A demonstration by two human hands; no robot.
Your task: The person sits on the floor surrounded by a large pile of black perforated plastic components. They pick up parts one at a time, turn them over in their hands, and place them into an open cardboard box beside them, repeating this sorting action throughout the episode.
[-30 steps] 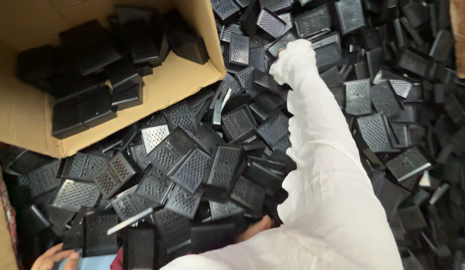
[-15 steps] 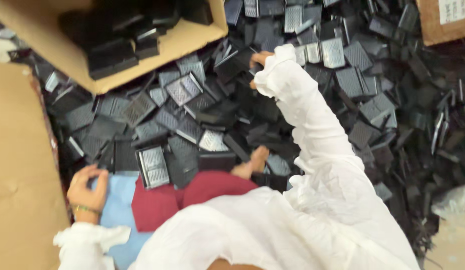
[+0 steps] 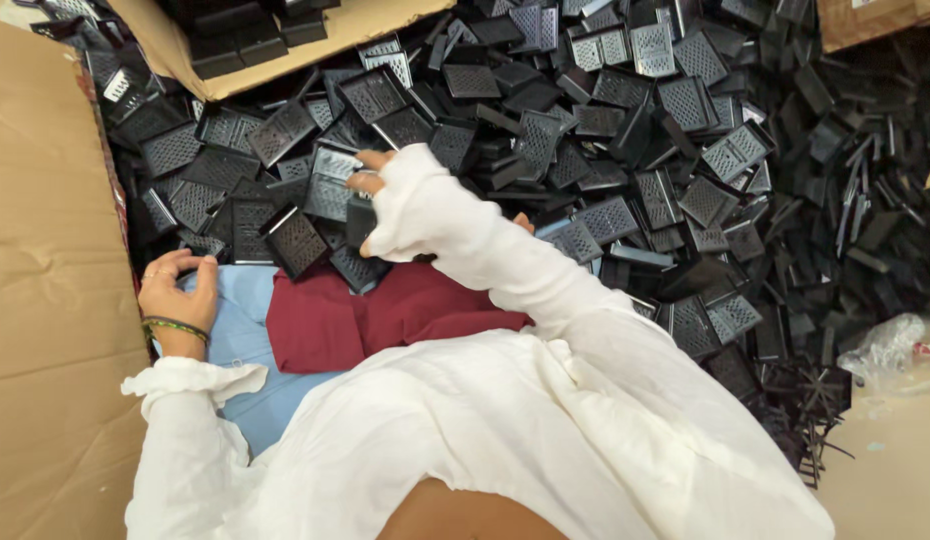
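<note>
I see right hand (image 3: 405, 195), white-sleeved, fingers closed on black grille plate (image 3: 360, 215) atop heap of black plates (image 3: 625, 150). Left hand (image 3: 175, 290) resting loose at heap edge beside cardboard (image 3: 45, 250). Advice: grip plate by edges, lift straight.

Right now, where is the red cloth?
In the head view, the red cloth lies low and left of centre, beside the blue cloth, just below the right hand and the black parts.
</note>
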